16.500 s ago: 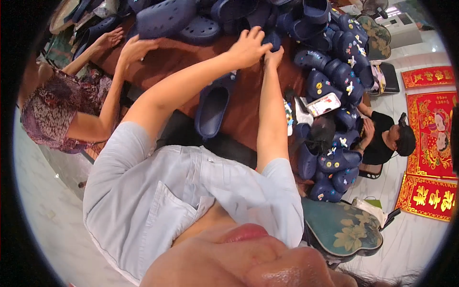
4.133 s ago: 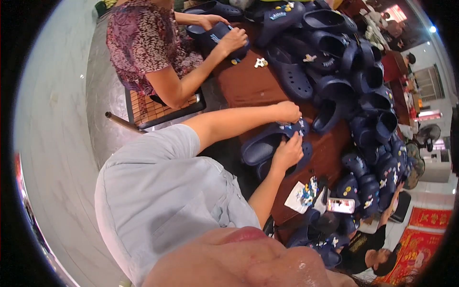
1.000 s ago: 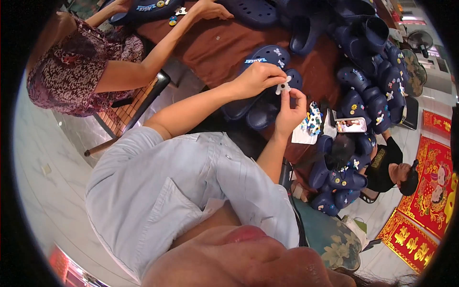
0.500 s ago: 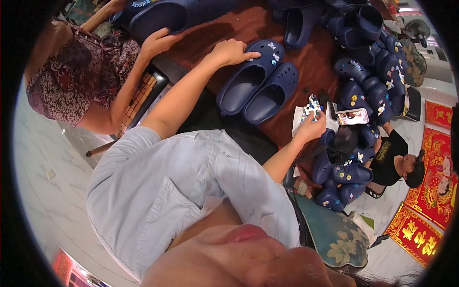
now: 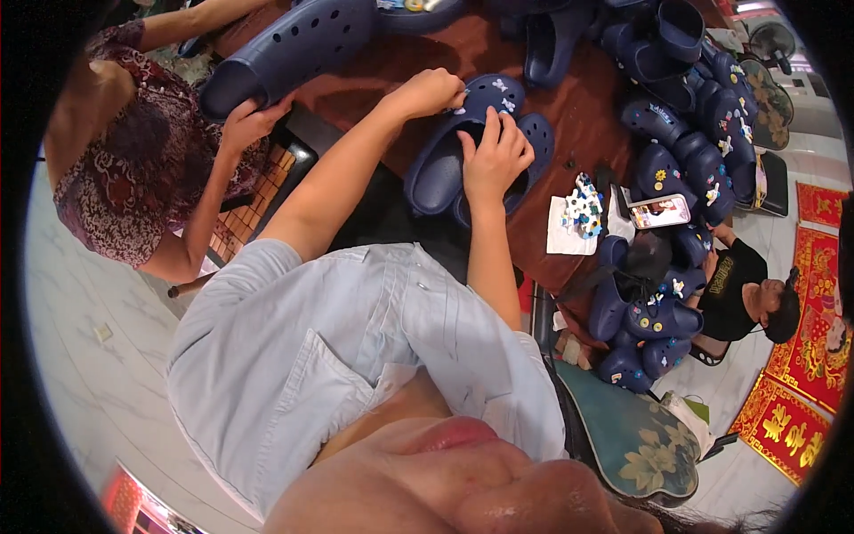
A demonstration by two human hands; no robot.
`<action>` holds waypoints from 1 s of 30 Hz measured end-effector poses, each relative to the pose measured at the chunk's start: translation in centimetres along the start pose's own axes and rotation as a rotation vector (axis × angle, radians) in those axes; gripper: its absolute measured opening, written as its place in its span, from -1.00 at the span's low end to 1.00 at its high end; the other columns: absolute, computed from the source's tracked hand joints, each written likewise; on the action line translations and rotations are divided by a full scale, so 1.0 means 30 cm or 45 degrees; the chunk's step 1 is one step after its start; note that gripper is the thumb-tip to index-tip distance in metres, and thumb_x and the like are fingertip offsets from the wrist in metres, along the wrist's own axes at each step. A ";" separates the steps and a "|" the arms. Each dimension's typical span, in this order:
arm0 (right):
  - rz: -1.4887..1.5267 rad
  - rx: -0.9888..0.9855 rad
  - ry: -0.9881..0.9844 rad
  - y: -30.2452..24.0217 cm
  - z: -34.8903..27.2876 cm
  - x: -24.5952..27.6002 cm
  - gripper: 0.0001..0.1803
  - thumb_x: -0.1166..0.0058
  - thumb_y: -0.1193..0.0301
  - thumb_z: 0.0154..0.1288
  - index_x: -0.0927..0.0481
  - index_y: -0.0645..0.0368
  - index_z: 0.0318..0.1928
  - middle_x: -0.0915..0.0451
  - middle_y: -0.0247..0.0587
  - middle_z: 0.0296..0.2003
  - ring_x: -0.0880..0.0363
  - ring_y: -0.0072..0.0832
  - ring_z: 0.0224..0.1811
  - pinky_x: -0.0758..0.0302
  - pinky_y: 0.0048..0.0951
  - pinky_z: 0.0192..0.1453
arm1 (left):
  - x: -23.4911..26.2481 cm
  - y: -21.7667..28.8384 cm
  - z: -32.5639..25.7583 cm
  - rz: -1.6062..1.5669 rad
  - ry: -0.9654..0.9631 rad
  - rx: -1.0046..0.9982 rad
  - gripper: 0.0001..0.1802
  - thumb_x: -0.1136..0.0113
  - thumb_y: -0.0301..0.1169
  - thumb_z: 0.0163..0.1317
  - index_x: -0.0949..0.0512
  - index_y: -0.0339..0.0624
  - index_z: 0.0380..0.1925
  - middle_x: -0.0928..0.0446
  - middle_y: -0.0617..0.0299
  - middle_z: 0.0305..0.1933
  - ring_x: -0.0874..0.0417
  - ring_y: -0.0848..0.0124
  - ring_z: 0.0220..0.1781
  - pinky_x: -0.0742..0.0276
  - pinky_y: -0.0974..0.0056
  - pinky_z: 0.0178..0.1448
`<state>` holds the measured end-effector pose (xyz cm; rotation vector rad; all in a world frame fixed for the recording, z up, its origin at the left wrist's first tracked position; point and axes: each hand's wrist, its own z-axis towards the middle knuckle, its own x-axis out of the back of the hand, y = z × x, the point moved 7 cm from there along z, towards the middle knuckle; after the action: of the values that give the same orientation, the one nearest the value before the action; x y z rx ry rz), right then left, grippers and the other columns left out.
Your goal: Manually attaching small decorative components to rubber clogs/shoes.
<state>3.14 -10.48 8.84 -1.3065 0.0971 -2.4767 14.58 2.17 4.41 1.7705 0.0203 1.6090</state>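
Two navy foam clogs lie side by side in front of me. White charms show on the upper of the left clog (image 5: pixel 434 173); the right clog (image 5: pixel 539 133) is partly covered by my arm. My left hand (image 5: pixel 436 93) is closed, its curled fingers at the left side of the left clog's toe. Over that same clog's opening and upper, my right hand (image 5: pixel 496 160) has its thumb and index finger apart, fingertips touching near the charms. Anything tiny beneath those fingertips is hidden. A pile of white, blue and black charms (image 5: pixel 584 209) rests on white paper (image 5: pixel 562 238) to the right.
Many decorated navy clogs (image 5: pixel 703 173) are heaped on the right of the brown-covered table (image 5: pixel 374 76), around a lit phone (image 5: pixel 659 211). At left, a co-worker's hand (image 5: pixel 245 125) holds a large navy clog (image 5: pixel 285 53). Another person (image 5: pixel 743 289) sits at far right.
My right hand has left the charm pile and moved left onto the left clog. My left hand has shifted slightly off the toe's top. The co-worker's clog has moved down and left.
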 end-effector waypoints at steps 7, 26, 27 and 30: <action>-0.079 -0.024 0.016 0.025 -0.013 -0.033 -0.47 -0.29 0.38 0.13 -0.54 0.10 0.16 -0.54 -0.23 0.12 -0.48 -0.28 0.14 -0.25 -0.18 0.22 | 0.003 -0.109 -0.118 -1.080 0.461 0.282 -0.64 0.01 -0.28 0.44 -0.57 -0.34 -0.41 -0.66 0.09 -0.51 -0.70 0.34 -0.48 -0.62 0.25 -0.32; 0.240 -0.488 0.337 0.349 -0.080 0.274 -0.80 -0.23 0.40 0.29 -0.66 0.21 -0.12 -0.63 -0.08 -0.24 -0.53 -0.12 -0.12 -0.41 -0.18 0.00 | 0.165 0.209 -0.178 -0.295 0.729 0.064 -0.64 -0.21 -0.04 0.30 -0.63 -0.12 -0.34 -0.64 -0.06 -0.43 -0.68 -0.08 -0.32 -0.58 -0.07 -0.23; 0.145 -0.555 0.372 0.432 -0.119 0.282 -0.79 -0.23 0.39 0.29 -0.66 0.21 -0.11 -0.63 -0.07 -0.23 -0.53 -0.12 -0.12 -0.41 -0.17 -0.01 | 0.146 0.140 -0.163 -0.240 0.537 0.266 -0.53 -0.19 0.04 0.31 -0.64 -0.21 -0.31 -0.65 -0.10 -0.40 -0.70 -0.08 -0.25 -0.57 -0.04 -0.15; -0.071 -0.793 0.266 0.652 -0.259 0.252 -0.75 -0.24 0.39 0.26 -0.67 0.20 -0.08 -0.65 -0.04 -0.23 -0.53 -0.07 -0.14 -0.41 -0.10 -0.04 | 0.106 0.048 -0.137 -0.106 0.313 0.353 -0.38 -0.13 0.20 0.28 -0.66 -0.22 -0.36 -0.65 -0.11 -0.42 -0.71 -0.07 -0.28 -0.56 -0.04 -0.14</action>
<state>-1.96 -32.08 6.15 -1.2574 0.9585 -2.7332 11.06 4.63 7.65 1.7344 0.4457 1.8219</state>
